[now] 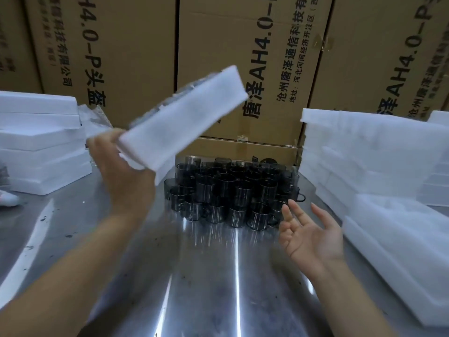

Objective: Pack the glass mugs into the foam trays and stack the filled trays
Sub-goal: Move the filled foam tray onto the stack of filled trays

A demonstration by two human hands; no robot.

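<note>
My left hand (121,171) grips a white foam tray (184,117) at its near end and holds it tilted up in the air, left of centre; the tray is blurred and glass seems to show along its upper side. Several dark glass mugs (230,190) stand packed together on the steel table (206,276), behind both hands. My right hand (308,234) hovers palm up with relaxed fingers and holds nothing, just right of the mugs' front row. A stack of foam trays (43,147) sits at the left. More foam trays (369,161) are piled at the right.
Large printed cardboard boxes (243,69) wall off the back of the table. A loose foam tray (401,251) lies at the right edge near my right hand. Crumpled clear plastic (94,117) lies behind the left stack. A white shoe (8,198) shows at far left.
</note>
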